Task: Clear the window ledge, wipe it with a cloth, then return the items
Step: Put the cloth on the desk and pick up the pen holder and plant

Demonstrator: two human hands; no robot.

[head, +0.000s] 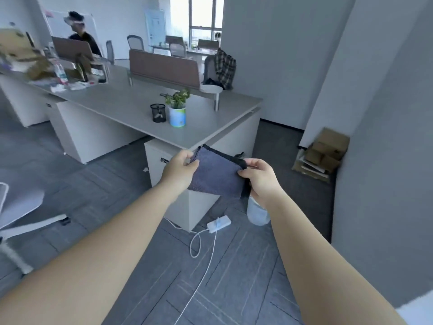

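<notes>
A folded blue-grey cloth with a dark edge is stretched between both my hands in front of the desk corner. My left hand pinches its upper left corner and my right hand grips its right edge. On the grey desk stand a potted plant in a white and blue pot and a black mesh pen holder, side by side. No window ledge is in view close by; a window shows far at the back.
A white power strip with a trailing cable lies on the carpet below my hands. A pale bin stands by the desk pedestal. Cardboard boxes are stacked against the right wall. A white chair is at left. A person sits at a far desk.
</notes>
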